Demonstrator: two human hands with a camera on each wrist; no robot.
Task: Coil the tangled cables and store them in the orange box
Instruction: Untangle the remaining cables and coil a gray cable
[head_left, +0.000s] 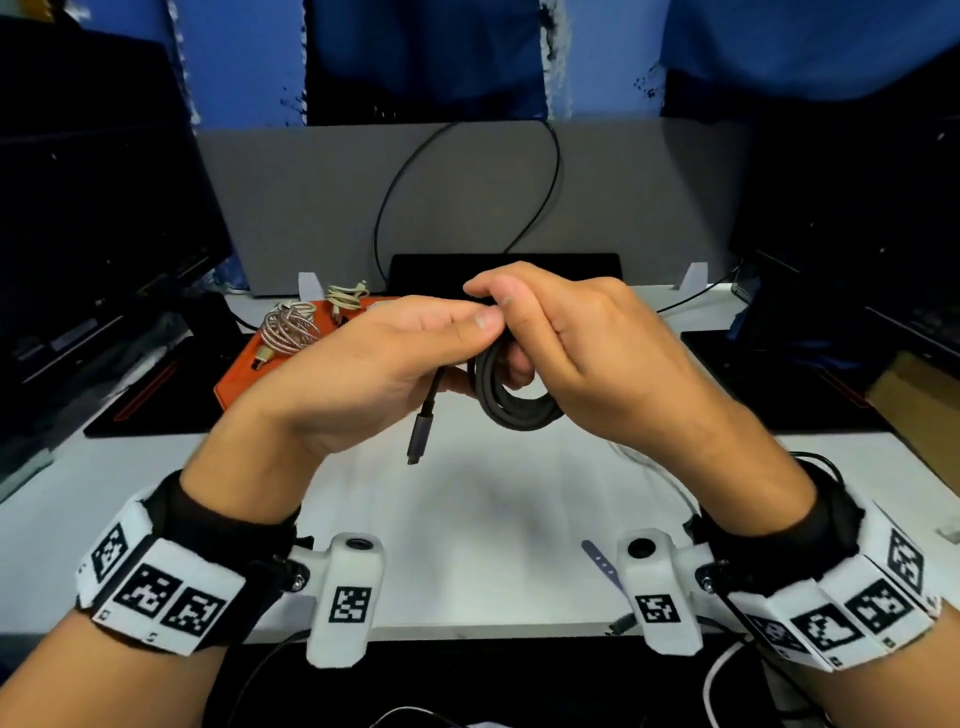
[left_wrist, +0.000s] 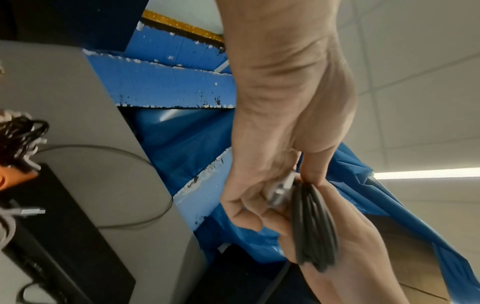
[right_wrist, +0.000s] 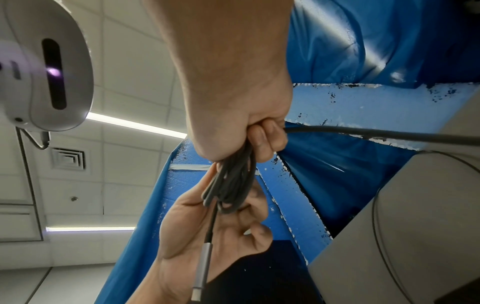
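Between both hands (head_left: 587, 348): coiled black cable (head_left: 511, 395), gripped.

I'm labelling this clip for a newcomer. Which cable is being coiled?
Above the white desk, the left hand and right hand meet. Between them hangs the dark grey cable coil, unlike the pale braided coils on the orange box.

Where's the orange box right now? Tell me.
Head view, left of centre: the orange box sits on the desk behind the left hand, holding two coiled cables.
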